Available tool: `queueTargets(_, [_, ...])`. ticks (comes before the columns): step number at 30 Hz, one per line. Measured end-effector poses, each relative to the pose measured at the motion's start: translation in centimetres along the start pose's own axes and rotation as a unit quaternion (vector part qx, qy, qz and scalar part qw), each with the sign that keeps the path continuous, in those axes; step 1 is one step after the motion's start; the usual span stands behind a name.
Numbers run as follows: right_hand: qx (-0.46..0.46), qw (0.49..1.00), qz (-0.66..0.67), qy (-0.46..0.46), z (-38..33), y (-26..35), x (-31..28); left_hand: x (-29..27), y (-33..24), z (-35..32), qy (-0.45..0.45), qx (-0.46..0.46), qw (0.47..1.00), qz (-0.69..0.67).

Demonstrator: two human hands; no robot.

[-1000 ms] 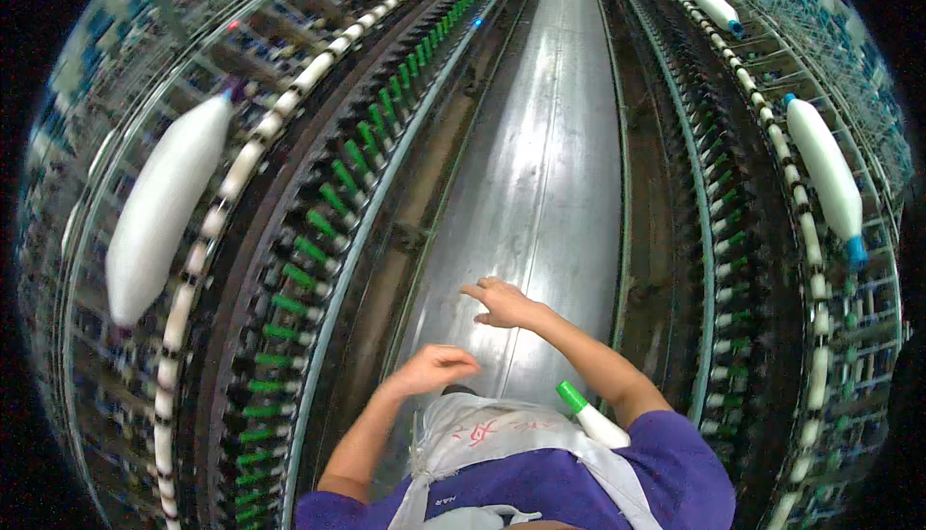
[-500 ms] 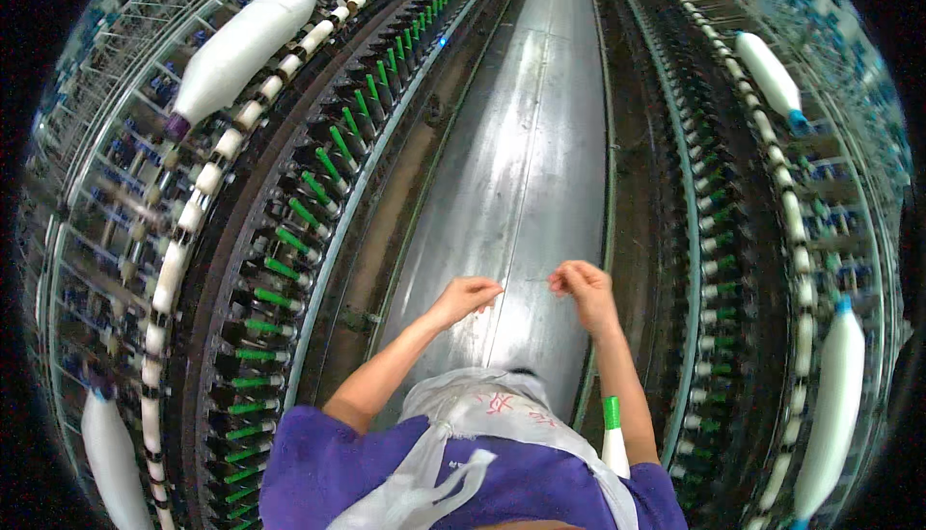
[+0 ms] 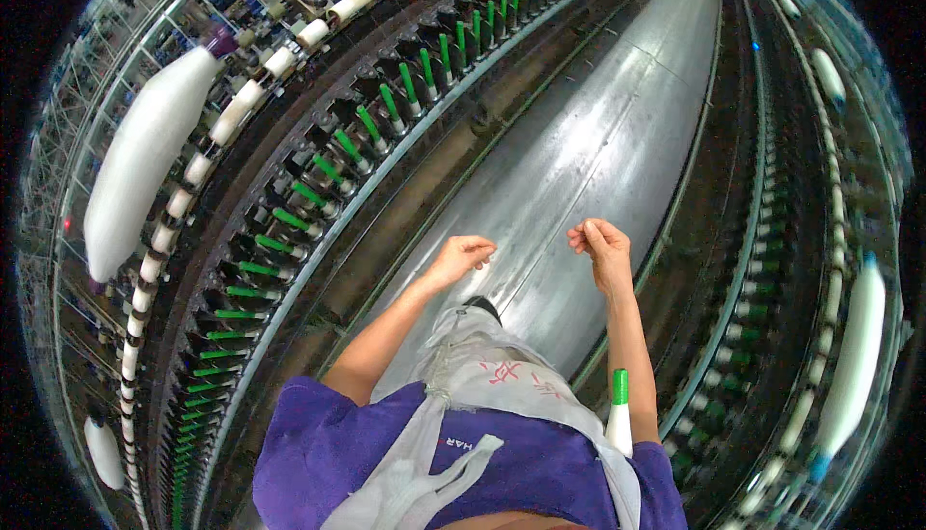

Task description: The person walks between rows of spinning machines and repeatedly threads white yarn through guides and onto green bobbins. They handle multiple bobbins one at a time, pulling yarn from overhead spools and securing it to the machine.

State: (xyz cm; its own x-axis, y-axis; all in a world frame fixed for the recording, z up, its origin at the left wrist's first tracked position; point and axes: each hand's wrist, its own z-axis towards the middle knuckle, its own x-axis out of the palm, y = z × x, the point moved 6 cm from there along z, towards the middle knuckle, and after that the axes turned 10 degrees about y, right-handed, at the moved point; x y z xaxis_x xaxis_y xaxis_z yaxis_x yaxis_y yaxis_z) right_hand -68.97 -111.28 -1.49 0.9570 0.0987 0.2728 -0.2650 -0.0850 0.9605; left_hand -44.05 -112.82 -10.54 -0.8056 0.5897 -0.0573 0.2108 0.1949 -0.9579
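In front of my waist, over the grey metal floor, my two hands are held up and apart. My left hand has its fingertips pinched together; anything between them is too fine to see. To its right, a little higher, my right hand has its fingers curled in with the thumb against them. Whether it grips something cannot be made out. Beside my right forearm a white bobbin with a green top sticks up from the light apron that I wear.
A spinning machine's row of green-topped spindles curves along the left, below white rollers. Large white roving bobbins hang above, one upper left. Another machine lines the right, with a white roving bobbin. A dark shoe tip shows below my hands.
My view has turned, so the aisle now slants to the upper right and the left spindles show more. Both hands sit higher in view and farther apart. A shoe tip stands out more.
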Motion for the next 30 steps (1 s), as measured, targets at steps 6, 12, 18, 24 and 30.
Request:
queueTargets(6, [0.038, 0.995, -0.071, 0.063, 19.1, 0.5, -5.2, -6.6, 1.6, 13.8, -0.097, -0.021, 0.991, -0.088])
queueTargets(12, [0.060, 0.989, -0.103, 0.083, 35.9, 2.1, -10.7, -10.9, -0.5, 29.1, -0.135, -0.045, 0.981, -0.130])
queueTargets(18, [0.008, 0.812, -0.526, 0.253, 49.9, 3.9, -9.8, -16.6, -2.6, 35.4, -0.206, -0.051, 0.965, -0.151])
queueTargets(24, [-0.415, 0.757, -0.437, 0.253, 61.7, 6.7, 2.6, -18.9, -2.7, 35.6, -0.353, -0.108, 0.916, -0.155])
queueTargets(30, [-0.487, 0.821, -0.275, 0.115, 69.0, 7.1, 11.8, -13.7, -3.6, 36.5, -0.432, -0.099, 0.876, -0.190])
